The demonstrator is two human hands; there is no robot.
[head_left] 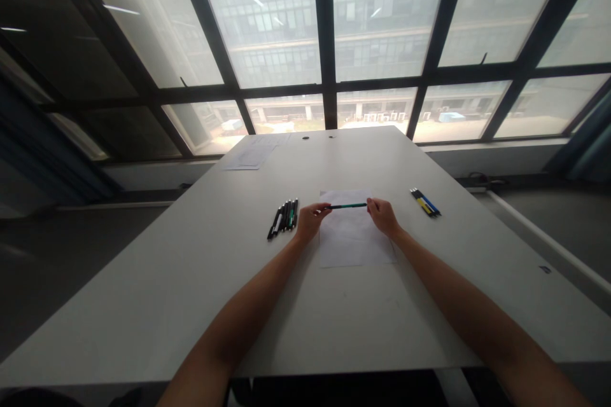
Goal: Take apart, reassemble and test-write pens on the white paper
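A dark pen with a green section (351, 206) is held level between my two hands, above a sheet of white paper (356, 241). My left hand (312, 219) pinches its left end. At the other end, the fingers of my right hand (380, 214) are closed on the tip. Just left of my left hand lies a row of several pens (283, 219), mostly black, some with white or green parts. To the right of my right hand is a small group of pens (424, 203) with yellow and blue barrels.
The white table (214, 292) stretches away to large windows (372, 19). More paper sheets (251, 152) lie at its far left. A small dark object (545, 269) sits near the right edge. Two small round items (306, 138) are at the far end.
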